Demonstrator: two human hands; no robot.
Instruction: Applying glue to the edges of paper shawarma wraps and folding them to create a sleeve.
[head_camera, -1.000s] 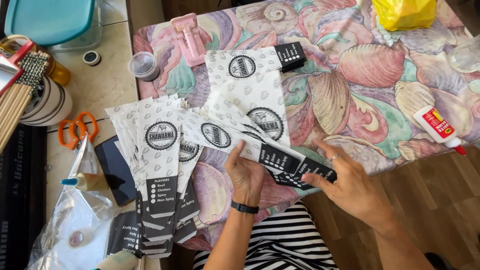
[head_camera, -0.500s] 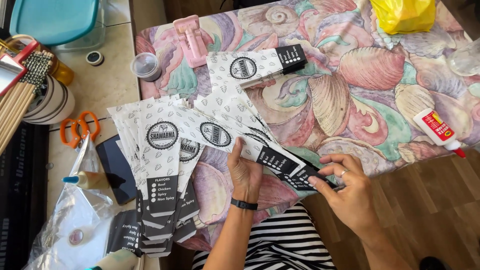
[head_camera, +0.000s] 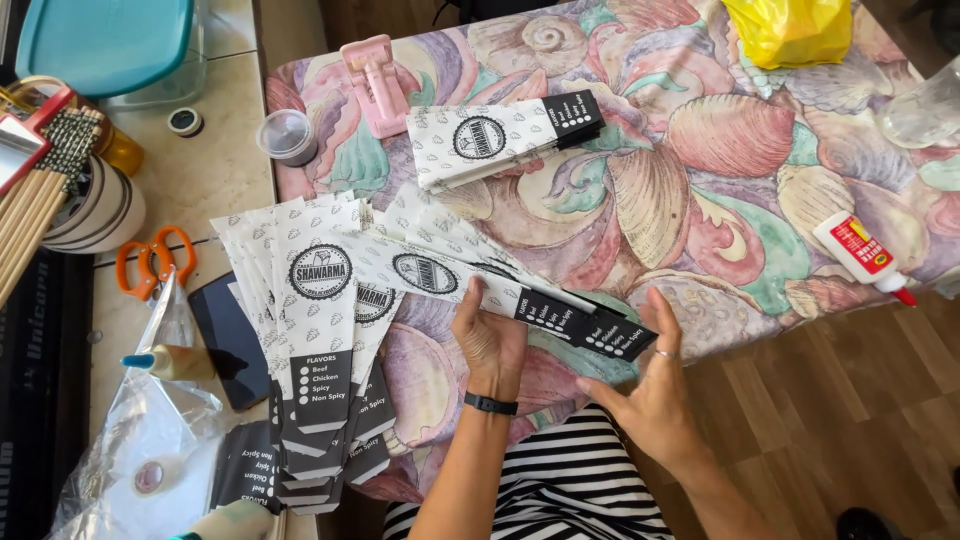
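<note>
Left hand (head_camera: 490, 340) pressing paper sleeve (head_camera: 480, 285), right hand (head_camera: 655, 395) covering its end

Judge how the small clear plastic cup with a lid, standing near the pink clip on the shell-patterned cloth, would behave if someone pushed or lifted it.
The plastic cup looks thin-walled and seemingly empty, so it is probably very light and would slide or tip at a nudge. It is round, so once on its side it would likely roll. The padded-looking cloth might slow it.
</note>
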